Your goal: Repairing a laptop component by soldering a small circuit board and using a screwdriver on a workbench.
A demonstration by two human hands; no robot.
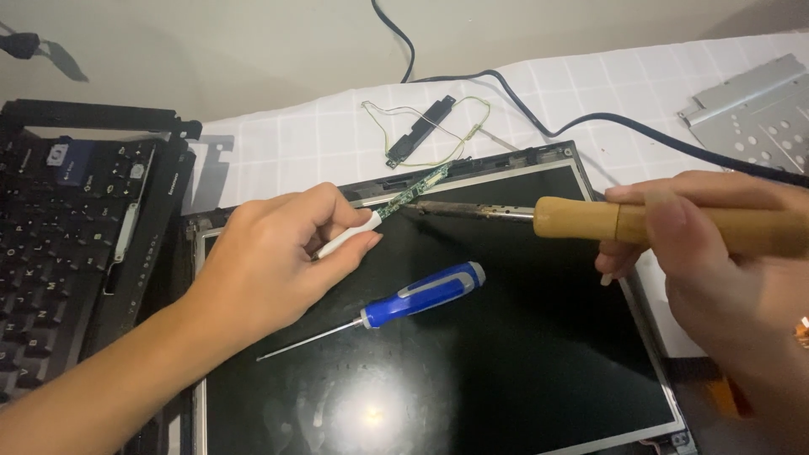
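A narrow green circuit strip (413,190) with a white sleeve at its near end is pinched between thumb and fingers of the left hand (278,261), which rests on the dark laptop screen panel (522,354). A soldering iron (590,221) with a wooden handle is gripped by the right hand (716,261), fingers closed round the handle, and its metal tip is brought up to the strip over the panel's upper edge. A blue-handled screwdriver (404,302) lies on the panel between the two hands. The panel rests on a white checked cloth (320,135) covering the worktop. A laptop keyboard base (67,227) is seen at the left, and a small black part with thin wires (421,126) beyond the panel.
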